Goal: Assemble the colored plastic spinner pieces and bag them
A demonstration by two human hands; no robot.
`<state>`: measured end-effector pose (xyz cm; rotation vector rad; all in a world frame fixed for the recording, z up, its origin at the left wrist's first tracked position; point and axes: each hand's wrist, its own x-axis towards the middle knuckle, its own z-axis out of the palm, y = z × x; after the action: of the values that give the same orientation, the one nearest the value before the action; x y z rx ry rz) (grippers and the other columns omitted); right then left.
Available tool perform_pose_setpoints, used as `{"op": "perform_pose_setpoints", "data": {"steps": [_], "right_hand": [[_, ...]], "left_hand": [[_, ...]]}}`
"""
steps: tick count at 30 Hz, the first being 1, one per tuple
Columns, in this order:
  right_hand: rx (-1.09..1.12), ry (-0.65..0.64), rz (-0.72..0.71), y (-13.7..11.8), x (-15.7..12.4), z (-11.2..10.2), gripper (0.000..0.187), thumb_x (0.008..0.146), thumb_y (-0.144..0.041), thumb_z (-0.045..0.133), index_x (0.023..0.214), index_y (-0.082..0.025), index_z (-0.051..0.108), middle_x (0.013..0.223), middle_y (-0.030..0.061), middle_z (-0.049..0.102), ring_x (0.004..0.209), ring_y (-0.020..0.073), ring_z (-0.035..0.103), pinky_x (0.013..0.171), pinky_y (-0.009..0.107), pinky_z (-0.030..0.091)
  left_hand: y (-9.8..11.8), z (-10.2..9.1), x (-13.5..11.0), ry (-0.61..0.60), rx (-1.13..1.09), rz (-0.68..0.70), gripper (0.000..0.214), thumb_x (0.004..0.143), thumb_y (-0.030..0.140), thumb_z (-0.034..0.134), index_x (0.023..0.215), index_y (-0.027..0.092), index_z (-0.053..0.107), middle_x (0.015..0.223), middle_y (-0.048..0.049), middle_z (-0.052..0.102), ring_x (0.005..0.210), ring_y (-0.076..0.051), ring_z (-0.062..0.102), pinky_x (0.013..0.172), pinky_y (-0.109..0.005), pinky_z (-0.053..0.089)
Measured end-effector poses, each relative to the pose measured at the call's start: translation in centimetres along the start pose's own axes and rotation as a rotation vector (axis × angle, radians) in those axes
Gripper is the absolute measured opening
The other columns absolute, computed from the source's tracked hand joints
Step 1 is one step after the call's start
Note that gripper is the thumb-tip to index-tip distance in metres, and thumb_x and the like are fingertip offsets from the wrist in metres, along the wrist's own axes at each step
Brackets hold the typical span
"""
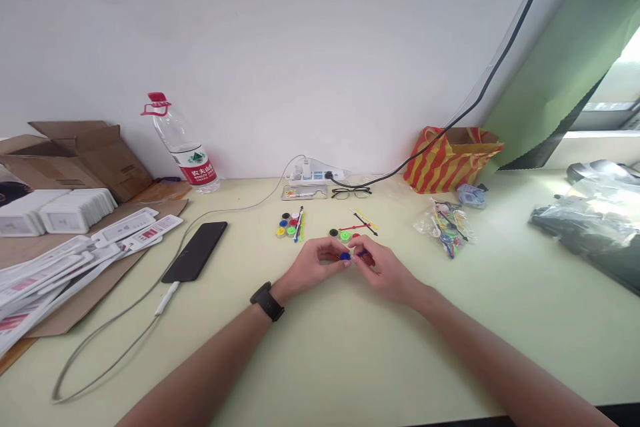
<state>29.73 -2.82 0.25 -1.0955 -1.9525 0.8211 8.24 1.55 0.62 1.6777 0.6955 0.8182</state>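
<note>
Over the middle of the table, my left hand (317, 267) pinches a small blue disc (345, 256) between thumb and fingers. My right hand (385, 270) meets it fingertip to fingertip. A dark blue piece (363, 253) shows among the right fingers; its shape is mostly hidden. Just beyond my hands lie a black disc (333, 232), a green disc (345, 235) and a partly covered red disc (356, 236). Red, black and yellow arrow-tipped sticks (366, 222) cross behind them. Farther left, several coloured discs (281, 232) sit in rows beside a bundle of sticks (299, 224).
A plastic bag of coloured parts (450, 227) lies to the right, near a striped bag (445, 163). Glasses (351, 193) and a power strip (315, 177) are at the wall. On the left are a cabled phone (195, 252), a water bottle (193, 160) and a cardboard box (95, 157).
</note>
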Motion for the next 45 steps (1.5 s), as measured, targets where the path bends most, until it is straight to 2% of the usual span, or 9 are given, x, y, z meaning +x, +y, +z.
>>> {"op": "perform_pose_setpoints", "data": {"steps": [9, 18, 25, 29, 34, 36, 38, 40, 45], "right_hand": [[-0.010, 0.056, -0.048, 0.3, 0.0, -0.2, 0.016, 0.101, -0.027, 0.052, 0.115, -0.024, 0.059, 0.091, 0.0031, 0.066, 0.074, 0.0167, 0.058, 0.065, 0.029, 0.047], [0.115, 0.090, -0.042, 0.4, 0.7, -0.6, 0.018, 0.101, -0.037, 0.055, 0.101, -0.022, 0.065, 0.094, 0.0056, 0.067, 0.080, 0.0192, 0.060, 0.070, 0.032, 0.051], [-0.042, 0.382, -0.105, 0.2, 0.7, -1.1, 0.021, 0.101, -0.041, 0.055, 0.110, -0.024, 0.065, 0.108, 0.0105, 0.068, 0.094, 0.0249, 0.065, 0.084, 0.042, 0.055], [-0.049, 0.351, -0.155, -0.6, 0.2, -1.3, 0.020, 0.104, -0.037, 0.050, 0.114, -0.026, 0.064, 0.108, 0.0094, 0.071, 0.090, 0.0242, 0.065, 0.086, 0.043, 0.055], [-0.023, 0.291, -0.184, -1.2, -0.3, -0.5, 0.047, 0.105, -0.040, 0.047, 0.150, -0.030, 0.039, 0.149, 0.0145, 0.049, 0.098, 0.0225, 0.063, 0.096, 0.047, 0.053], [0.050, 0.280, -0.111, -1.2, -0.5, -0.5, 0.056, 0.105, -0.045, 0.046, 0.156, -0.029, 0.027, 0.139, 0.0153, 0.056, 0.099, 0.0231, 0.062, 0.091, 0.045, 0.054], [0.191, 0.186, 0.020, -1.2, -0.5, -0.7, 0.051, 0.107, -0.051, 0.037, 0.151, -0.025, 0.034, 0.094, 0.0066, 0.066, 0.075, 0.0209, 0.060, 0.071, 0.037, 0.053], [0.341, 0.088, 0.133, -1.4, -0.4, -1.2, 0.045, 0.108, -0.054, 0.029, 0.133, -0.023, 0.050, 0.059, -0.0054, 0.046, 0.050, 0.0166, 0.042, 0.052, 0.030, 0.041], [0.406, 0.225, 0.088, -1.2, 0.3, -1.5, 0.030, 0.103, -0.054, 0.047, 0.111, -0.026, 0.054, 0.059, -0.0071, 0.041, 0.055, 0.0151, 0.040, 0.055, 0.028, 0.036]], "left_hand": [[-0.5, 0.2, 0.1, 0.024, 0.034, 0.002, 0.025, 0.085, 0.036, 0.083, 0.092, 0.014, 0.072, 0.093, -0.0092, 0.076, 0.084, -0.019, 0.070, 0.083, -0.034, 0.057], [0.2, -0.6, 0.4, -0.031, -0.315, -0.091, 0.024, 0.088, 0.035, 0.081, 0.085, 0.015, 0.069, 0.111, -0.0133, 0.076, 0.103, -0.023, 0.071, 0.087, -0.034, 0.052], [0.0, -1.1, 0.7, 0.055, -0.389, -0.158, 0.034, 0.075, 0.030, 0.092, 0.104, 0.018, 0.079, 0.100, -0.0068, 0.076, 0.096, -0.019, 0.069, 0.090, -0.033, 0.050], [0.0, -1.0, 0.8, 0.084, -0.436, -0.175, 0.028, 0.071, 0.030, 0.095, 0.090, 0.016, 0.079, 0.089, -0.0043, 0.074, 0.085, -0.015, 0.067, 0.089, -0.033, 0.051], [0.4, -1.1, 0.8, 0.115, -0.464, -0.184, 0.029, 0.069, 0.029, 0.096, 0.088, 0.015, 0.078, 0.086, -0.0029, 0.073, 0.081, -0.014, 0.067, 0.087, -0.031, 0.052], [0.5, -1.1, 0.8, 0.128, -0.461, -0.185, 0.029, 0.070, 0.029, 0.095, 0.088, 0.015, 0.078, 0.085, -0.0030, 0.073, 0.080, -0.014, 0.066, 0.086, -0.031, 0.052], [0.5, -1.1, 0.8, 0.143, -0.458, -0.184, 0.029, 0.070, 0.030, 0.095, 0.087, 0.015, 0.078, 0.085, -0.0033, 0.073, 0.081, -0.014, 0.067, 0.086, -0.031, 0.052], [0.4, -1.1, 0.9, 0.157, -0.458, -0.180, 0.029, 0.070, 0.030, 0.095, 0.087, 0.015, 0.078, 0.087, -0.0033, 0.073, 0.083, -0.014, 0.067, 0.087, -0.031, 0.052], [0.5, -1.1, 0.8, 0.156, -0.446, -0.171, 0.029, 0.070, 0.031, 0.095, 0.087, 0.015, 0.077, 0.085, -0.0029, 0.072, 0.083, -0.015, 0.067, 0.090, -0.033, 0.053]]}}
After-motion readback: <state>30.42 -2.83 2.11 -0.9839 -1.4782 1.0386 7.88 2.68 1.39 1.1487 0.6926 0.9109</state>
